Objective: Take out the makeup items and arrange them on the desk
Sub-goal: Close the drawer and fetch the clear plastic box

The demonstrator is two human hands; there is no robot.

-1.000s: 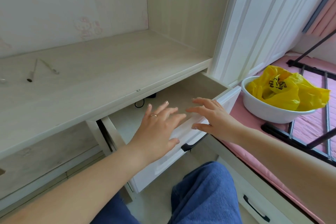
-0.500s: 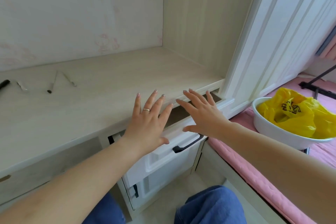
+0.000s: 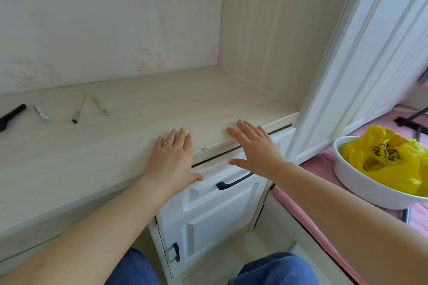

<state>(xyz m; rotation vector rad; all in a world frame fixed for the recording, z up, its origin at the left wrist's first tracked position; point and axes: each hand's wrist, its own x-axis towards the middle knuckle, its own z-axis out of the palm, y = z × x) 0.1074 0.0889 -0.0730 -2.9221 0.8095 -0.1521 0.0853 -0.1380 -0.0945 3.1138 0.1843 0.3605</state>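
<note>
The white drawer (image 3: 222, 169) with a black handle (image 3: 234, 182) sits pushed in under the pale wooden desk (image 3: 143, 127). My left hand (image 3: 172, 157) lies flat with straight fingers over the desk's front edge, thumb against the drawer front. My right hand (image 3: 256, 148) is also flat and open, fingers on the desk edge, palm at the drawer's top. At the desk's back left lie several slim makeup items: a black one (image 3: 11, 114), a silver one (image 3: 41, 112), a thin pencil (image 3: 78, 111) and another thin stick (image 3: 100, 106).
A white bowl (image 3: 361, 180) holding a yellow plastic bag (image 3: 389, 159) stands on a pink mat (image 3: 324, 169) to the right. A white pillar (image 3: 361, 58) borders the desk's right end. A lower cabinet door (image 3: 215, 233) sits under the drawer. My knees in blue jeans (image 3: 273, 268) are below.
The drawer, open a second ago, has slid in under the desk as both flat hands pushed it forward. The view has risen, bringing more of the desk's left side into sight.
</note>
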